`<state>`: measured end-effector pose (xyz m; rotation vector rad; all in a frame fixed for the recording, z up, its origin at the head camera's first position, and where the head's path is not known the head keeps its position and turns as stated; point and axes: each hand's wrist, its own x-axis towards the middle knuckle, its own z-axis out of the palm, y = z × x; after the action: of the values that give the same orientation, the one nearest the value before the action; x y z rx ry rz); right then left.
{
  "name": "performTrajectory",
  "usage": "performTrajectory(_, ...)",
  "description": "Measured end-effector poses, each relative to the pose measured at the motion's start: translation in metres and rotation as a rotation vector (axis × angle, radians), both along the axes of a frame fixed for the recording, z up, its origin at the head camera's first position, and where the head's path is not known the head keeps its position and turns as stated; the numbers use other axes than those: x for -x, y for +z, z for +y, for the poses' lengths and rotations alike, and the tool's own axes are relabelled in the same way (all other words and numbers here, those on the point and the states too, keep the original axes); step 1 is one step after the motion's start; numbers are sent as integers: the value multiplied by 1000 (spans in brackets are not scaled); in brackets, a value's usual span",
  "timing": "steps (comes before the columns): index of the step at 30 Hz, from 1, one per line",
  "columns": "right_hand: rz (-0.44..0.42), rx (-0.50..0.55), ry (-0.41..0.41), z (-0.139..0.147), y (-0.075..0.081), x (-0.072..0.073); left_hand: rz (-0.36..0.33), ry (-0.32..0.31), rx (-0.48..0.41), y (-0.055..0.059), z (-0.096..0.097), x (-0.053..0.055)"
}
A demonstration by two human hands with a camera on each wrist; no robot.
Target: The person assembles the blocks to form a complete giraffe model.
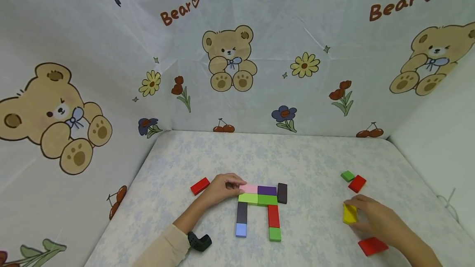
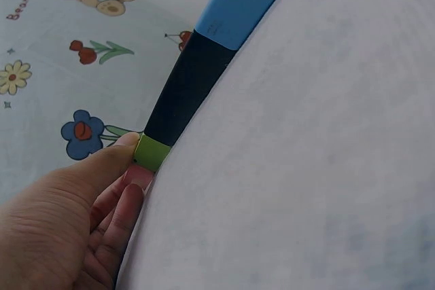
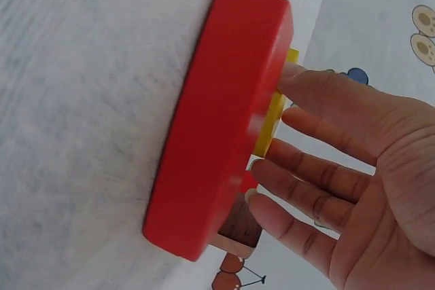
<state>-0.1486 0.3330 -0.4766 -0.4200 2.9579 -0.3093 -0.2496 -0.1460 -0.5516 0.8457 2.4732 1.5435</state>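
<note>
My left hand pinches the left end of a pink block, its thumb beside a lime block. In the left wrist view, the thumb of the left hand meets the lime block's end. A purple block and a green block continue the two rows. Below run a black block with a blue block, and a red block with a green one. My right hand grips a yellow block between thumb and fingers; the right wrist view half hides it.
A dark block stands right of the rows. One red block lies beyond the left forearm. Near the right hand lie a green block, a red block and another red block. Patterned cloth walls border the table.
</note>
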Motion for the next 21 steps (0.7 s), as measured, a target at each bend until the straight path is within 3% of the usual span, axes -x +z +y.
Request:
performTrajectory(8,-53,31,-21,2,1,0,-4,0,5,-1,1,-1)
performTrajectory(14,42,104,32,-1,-1,-3,0,6,1,1,1,-2)
performTrajectory(21,71,200,79,-12,1,6,17,9,-1,1,2,-2)
